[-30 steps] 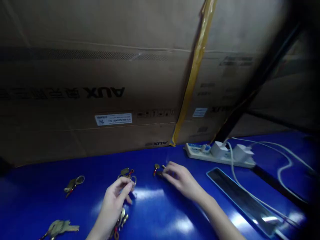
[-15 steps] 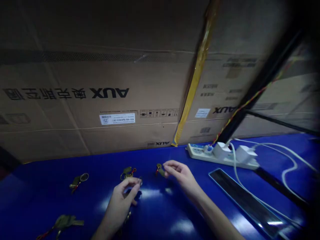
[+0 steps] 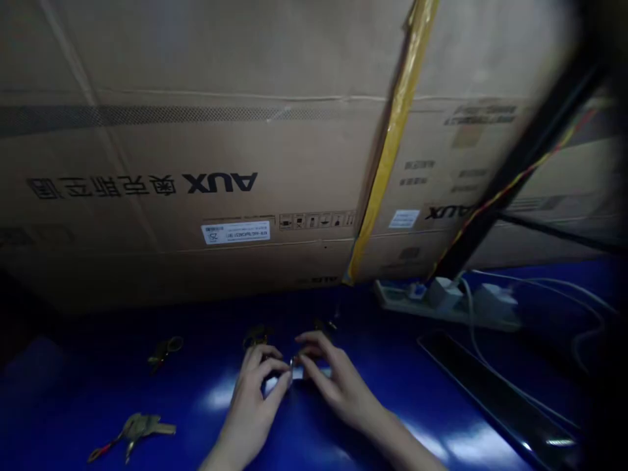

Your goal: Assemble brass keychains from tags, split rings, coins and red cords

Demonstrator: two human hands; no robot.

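A small metal key ring [image 3: 292, 362] is pinched between thumb and fingers of my left hand [image 3: 258, 389]. Close on its right, my right hand [image 3: 338, 386] curls thumb and fingertips together at the ring; what lies between them is too small and dark to make out. Just behind the hands are two small brass-coloured trinkets, one keychain [image 3: 255, 335] by the left knuckles and another keychain [image 3: 321, 325] past the right fingers. A keychain with a ring [image 3: 165, 350] lies farther left. Near the front left rests a bunch of keys [image 3: 140, 428] with a red cord.
A large cardboard box [image 3: 147, 150] with yellow tape [image 3: 380, 176] stands along the back of the blue table [image 3: 206, 432]. At right are a white power strip [image 3: 392, 297] with plugs and cables, a long dark flat object [image 3: 481, 383] and a black post [image 3: 520, 176].
My right hand has left the keychain at the back and come left and nearer, to the key ring. My left hand has moved slightly right with the ring. The picture is darker near the table.
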